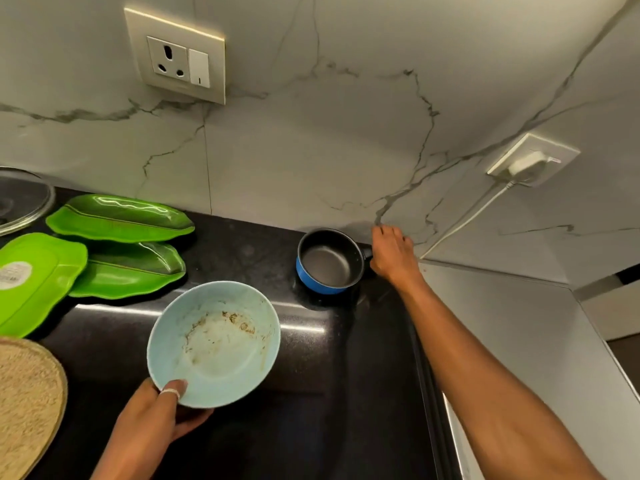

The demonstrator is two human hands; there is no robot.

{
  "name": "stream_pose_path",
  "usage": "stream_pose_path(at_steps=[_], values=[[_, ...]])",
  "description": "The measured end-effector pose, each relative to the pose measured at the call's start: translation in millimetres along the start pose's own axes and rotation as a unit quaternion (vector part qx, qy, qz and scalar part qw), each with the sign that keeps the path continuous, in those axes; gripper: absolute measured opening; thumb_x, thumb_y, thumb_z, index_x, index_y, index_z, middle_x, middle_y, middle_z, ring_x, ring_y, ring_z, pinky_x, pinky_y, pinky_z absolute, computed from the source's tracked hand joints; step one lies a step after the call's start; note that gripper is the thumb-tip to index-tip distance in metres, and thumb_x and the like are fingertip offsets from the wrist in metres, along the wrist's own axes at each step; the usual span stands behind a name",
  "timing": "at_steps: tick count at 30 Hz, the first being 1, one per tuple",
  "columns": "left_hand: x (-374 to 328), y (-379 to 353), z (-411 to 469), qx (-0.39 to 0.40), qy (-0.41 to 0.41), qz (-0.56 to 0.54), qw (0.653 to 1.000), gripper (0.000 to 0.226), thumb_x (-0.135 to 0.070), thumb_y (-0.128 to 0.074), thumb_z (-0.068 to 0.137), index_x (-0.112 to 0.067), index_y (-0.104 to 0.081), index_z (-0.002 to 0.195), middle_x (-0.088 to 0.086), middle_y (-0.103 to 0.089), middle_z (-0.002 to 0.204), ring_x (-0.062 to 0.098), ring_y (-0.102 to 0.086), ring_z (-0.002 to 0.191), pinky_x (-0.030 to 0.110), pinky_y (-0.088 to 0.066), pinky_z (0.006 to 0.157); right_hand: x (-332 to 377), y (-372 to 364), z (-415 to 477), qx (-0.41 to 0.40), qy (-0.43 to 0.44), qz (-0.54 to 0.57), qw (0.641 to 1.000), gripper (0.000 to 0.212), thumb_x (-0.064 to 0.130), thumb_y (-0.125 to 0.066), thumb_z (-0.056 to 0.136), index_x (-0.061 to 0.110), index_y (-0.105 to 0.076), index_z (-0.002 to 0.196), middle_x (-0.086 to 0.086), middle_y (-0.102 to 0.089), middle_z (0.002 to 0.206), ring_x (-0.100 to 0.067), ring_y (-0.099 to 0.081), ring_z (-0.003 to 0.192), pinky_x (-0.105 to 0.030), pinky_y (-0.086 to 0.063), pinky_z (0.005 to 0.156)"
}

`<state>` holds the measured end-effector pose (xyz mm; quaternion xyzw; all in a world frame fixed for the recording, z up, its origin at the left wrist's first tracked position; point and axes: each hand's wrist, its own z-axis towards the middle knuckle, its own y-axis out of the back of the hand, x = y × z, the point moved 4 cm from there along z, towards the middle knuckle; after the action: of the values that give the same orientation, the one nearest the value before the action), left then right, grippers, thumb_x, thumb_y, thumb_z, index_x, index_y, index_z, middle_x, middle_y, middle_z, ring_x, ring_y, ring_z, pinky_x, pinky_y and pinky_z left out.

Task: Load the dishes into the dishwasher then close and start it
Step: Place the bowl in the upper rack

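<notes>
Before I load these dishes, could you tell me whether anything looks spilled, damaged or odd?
Nothing looks spilled or broken. The bowl in the left hand has brown smears inside, and the nearest green plate bears a round label.

A black polished stone countertop runs beneath a white grey-veined marble wall. A cream wall socket with a white switch sits high on that wall. On the side wall a white plug sits in a second socket plate, and its white cable trails down toward the countertop's back right corner. A round woven straw mat lies at the front left edge.
</notes>
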<state>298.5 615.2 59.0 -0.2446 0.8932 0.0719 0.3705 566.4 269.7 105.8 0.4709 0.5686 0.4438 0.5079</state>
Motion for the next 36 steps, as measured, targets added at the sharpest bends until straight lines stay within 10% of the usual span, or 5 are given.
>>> stream_pose_path(at_steps=[7,12,19,24,36], values=[[-7,-3,-4,-0.022,-0.035,0.042,0.998,0.028,-0.009,-0.048,0.104,-0.02,-0.055,0.129,0.01,-0.058,0.127,0.031,-0.065,0.105,0.038,-0.06,0.067,-9,-50,35,0.103,-0.007,-0.064,0.993,0.042,0.014,-0.058,0.092,0.011,-0.052,0.133,-0.014,-0.052,0.141,-0.036,-0.034,0.14,-0.06,-0.025,0.116],[-13,-13,-5,-0.008,-0.05,0.034,0.998,0.028,-0.01,-0.048,0.104,-0.019,-0.054,0.13,0.009,-0.059,0.128,0.031,-0.066,0.104,0.04,-0.059,0.072,-18,-24,5,0.1,0.016,-0.074,0.992,0.027,0.023,-0.065,0.091,0.015,-0.064,0.116,-0.012,-0.066,0.122,-0.033,-0.061,0.113,-0.044,-0.05,0.094],[-30,-30,-13,0.025,-0.088,0.03,0.995,0.028,-0.012,-0.049,0.104,-0.024,-0.054,0.128,0.007,-0.06,0.127,0.032,-0.066,0.109,0.037,-0.06,0.072,-24,10,-140,0.052,-0.119,0.225,0.966,0.032,0.047,-0.069,0.09,0.018,-0.06,0.099,-0.001,-0.072,0.082,-0.015,-0.07,0.069,-0.028,-0.047,0.061],[-40,-53,-21,0.065,-0.119,0.044,0.99,0.033,-0.008,-0.046,0.103,-0.022,-0.05,0.133,0.01,-0.061,0.126,0.028,-0.067,0.105,0.035,-0.056,0.074,-3,-6,-254,0.073,-0.239,0.596,0.763,0.022,0.021,-0.074,0.09,0.011,-0.057,0.098,-0.01,-0.073,0.068,-0.026,-0.064,0.045,-0.033,-0.051,0.046],[40,-132,-106,0.373,-0.025,-0.029,0.927,0.044,-0.003,-0.047,0.095,-0.022,-0.067,0.129,0.007,-0.066,0.135,0.027,-0.062,0.126,0.044,-0.056,0.096,-29,-8,-405,-0.001,-0.235,0.934,0.267,0.046,0.048,-0.042,0.103,0.007,-0.058,0.115,-0.002,-0.04,0.06,-0.006,-0.032,0.037,-0.019,-0.029,0.037]])
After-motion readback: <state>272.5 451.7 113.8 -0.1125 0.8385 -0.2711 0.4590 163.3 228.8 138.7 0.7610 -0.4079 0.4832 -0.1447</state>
